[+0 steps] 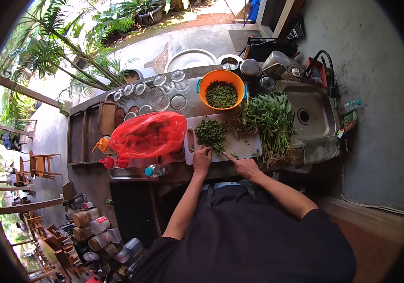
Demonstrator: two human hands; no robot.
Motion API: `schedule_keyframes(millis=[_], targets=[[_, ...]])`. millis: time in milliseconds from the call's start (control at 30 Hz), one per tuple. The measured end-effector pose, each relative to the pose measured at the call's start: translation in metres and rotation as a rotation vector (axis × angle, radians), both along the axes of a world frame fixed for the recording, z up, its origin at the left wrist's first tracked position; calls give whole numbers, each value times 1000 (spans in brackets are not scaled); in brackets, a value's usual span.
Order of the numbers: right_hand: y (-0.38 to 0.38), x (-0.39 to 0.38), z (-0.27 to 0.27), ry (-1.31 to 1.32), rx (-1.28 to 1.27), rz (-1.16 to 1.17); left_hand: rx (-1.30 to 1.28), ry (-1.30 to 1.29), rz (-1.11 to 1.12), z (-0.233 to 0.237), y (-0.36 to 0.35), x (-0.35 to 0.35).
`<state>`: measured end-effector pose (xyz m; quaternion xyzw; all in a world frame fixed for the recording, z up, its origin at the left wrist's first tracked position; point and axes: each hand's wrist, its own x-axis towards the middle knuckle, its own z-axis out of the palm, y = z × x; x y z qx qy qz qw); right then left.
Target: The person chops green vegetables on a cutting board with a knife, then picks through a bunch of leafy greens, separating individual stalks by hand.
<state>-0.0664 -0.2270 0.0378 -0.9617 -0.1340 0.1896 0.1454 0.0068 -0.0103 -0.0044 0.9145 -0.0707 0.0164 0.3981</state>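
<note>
My right hand (246,168) is wrapped around the handle of a knife (230,156), whose blade points left into chopped leafy greens (210,133). Beside the blade tip, my left hand (202,160) has its fingers curled at the near edge of that pile; what they hold, if anything, is hidden. The greens lie on a white cutting board (246,150) with scattered leaf bits. To the right, a large bunch of uncut leafy greens (272,118) overlaps the board, roots toward me. Behind the board stands an orange basin (206,81) with cut greens inside.
A red plastic bag (150,134) bulges left of the board, with a teal-capped bottle (155,170) in front. Several upturned glasses (178,102) stand behind it. At right is a metal sink (322,101) with a grey cloth (321,150) on its near edge.
</note>
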Motion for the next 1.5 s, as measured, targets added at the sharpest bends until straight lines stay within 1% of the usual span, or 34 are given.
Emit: schedule_keyframes(millis=[200,267,433,700,800,900,967,1033,1167,1267,1333,1500], targets=[[12,4,16,-8,24,-24,15,0,-42,1,0,-1],[17,7,27,68,23,-30,20,-5,-41,0,1,0],[22,13,34,79,60,-19,-5,17,-25,-2,1,1],[26,11,17,76,37,-29,-6,24,-14,-6,2,2],[23,6,12,65,101,-46,-16,20,-22,-7,3,2],[22,6,-2,113,61,-53,-21,16,-32,-6,3,2],[23,6,-10,13,89,-59,-19,12,-35,-5,2,1],[25,6,-17,22,87,-66,-7,22,-27,-5,2,1],[27,6,-10,32,77,-67,-10,54,24,-3,-1,-2],[22,3,-15,19,84,-37,-28,4,47,-4,1,-1],[15,-1,-12,26,85,-25,-53,35,57,-3,1,0],[7,-6,11,69,97,-52,-43,43,65,-5,2,-1]])
